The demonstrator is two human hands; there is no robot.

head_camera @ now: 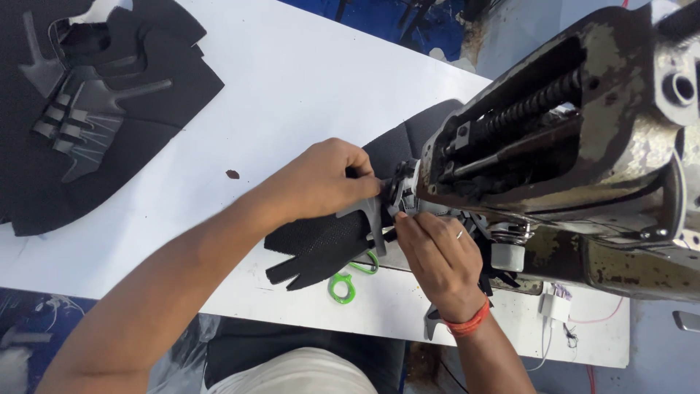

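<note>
Because both hands crowd the needle end of the worn sewing machine [569, 138], I judge pricked fingertips or a skewed seam the likeliest trouble if the piece slips. Nearest me, my right hand [437, 259] has its fingers narrowed onto the black textured shoe piece [328, 244], which spreads toward 9 o'clock of them over green-handled snips [343, 286]. Farther, my left hand [332, 179] pinches its top edge. At 10 o'clock on the white counter [292, 80] lies a stack of black cut pieces [87, 109].

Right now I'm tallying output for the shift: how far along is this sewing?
Black cut pieces lie stacked at the table's far left, away from the machine. In hand: left hand and right hand hold a black mesh piece at the sewing machine needle. Finished seams aren't visible.
</note>
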